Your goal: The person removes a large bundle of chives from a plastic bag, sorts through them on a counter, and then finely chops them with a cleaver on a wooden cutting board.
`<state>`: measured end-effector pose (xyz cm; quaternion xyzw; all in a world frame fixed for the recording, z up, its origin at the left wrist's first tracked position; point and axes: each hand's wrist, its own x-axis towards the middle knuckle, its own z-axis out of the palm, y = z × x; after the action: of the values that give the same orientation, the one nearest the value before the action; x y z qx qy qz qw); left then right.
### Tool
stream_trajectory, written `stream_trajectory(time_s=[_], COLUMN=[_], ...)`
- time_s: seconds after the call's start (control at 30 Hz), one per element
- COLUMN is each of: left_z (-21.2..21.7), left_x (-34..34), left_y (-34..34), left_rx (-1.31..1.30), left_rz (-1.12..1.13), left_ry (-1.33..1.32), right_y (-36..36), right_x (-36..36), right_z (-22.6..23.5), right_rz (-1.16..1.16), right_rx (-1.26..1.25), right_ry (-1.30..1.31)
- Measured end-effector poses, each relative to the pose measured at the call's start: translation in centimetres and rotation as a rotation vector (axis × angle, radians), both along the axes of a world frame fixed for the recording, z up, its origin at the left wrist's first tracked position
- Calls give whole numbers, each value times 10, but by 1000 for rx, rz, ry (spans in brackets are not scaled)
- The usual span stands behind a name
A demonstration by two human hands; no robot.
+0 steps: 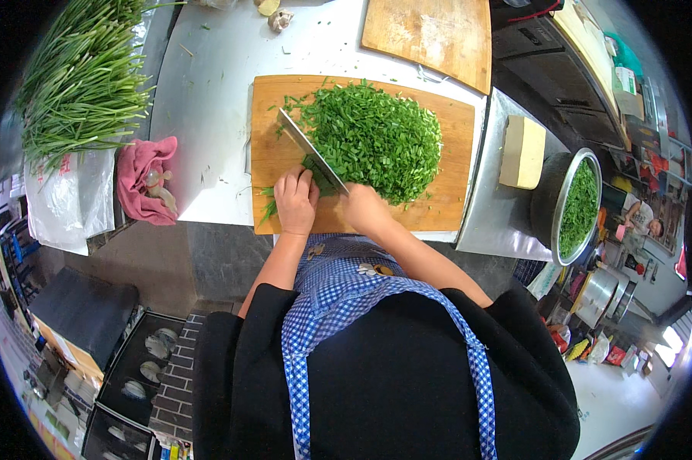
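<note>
My right hand [367,210] grips the handle of a cleaver [306,146], whose blade slants up and to the left across the wooden cutting board [457,165]. Close against the blade's left side, my left hand [295,201] has its fingers curled down over a small bunch of chives [269,207]. Most of that bunch is hidden under the fingers and behind the blade. To the right of the cleaver lies a large heap of chopped chives [380,142], with loose bits scattered around it.
Whole chives [85,84] are piled at far left, above a plastic bag [70,199] and a pink cloth [140,184]. Another wooden board [430,34] lies beyond mine. At right are a pale yellow block [522,152] and a pot [545,188] of chopped greens.
</note>
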<state>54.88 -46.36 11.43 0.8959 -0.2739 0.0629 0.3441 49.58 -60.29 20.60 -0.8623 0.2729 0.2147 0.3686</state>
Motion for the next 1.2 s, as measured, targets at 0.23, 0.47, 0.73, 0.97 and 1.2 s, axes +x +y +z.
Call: stream_trajectory(time_s=[0.23,0.47,0.73,0.97,1.2], left_z=[-1,1,-7,13,15], left_x=[-1,-3,-1,-5,3], left_y=[-3,0,3,15,-7], left_rx=[-22,20,34,19,-13], left_rz=[35,-4,-20,-138,-37], left_ry=[2,50,-55,111,147], right_y=[-10,-7,-8,-20,-23], right_x=[-5,-43,28,0,-28], right_z=[-2,2,-35,-11,-5], right_rz=[8,149,-172,-186,-164], right_rx=[48,-9,209,155,143], right_ry=[-207,271,6,23,-43])
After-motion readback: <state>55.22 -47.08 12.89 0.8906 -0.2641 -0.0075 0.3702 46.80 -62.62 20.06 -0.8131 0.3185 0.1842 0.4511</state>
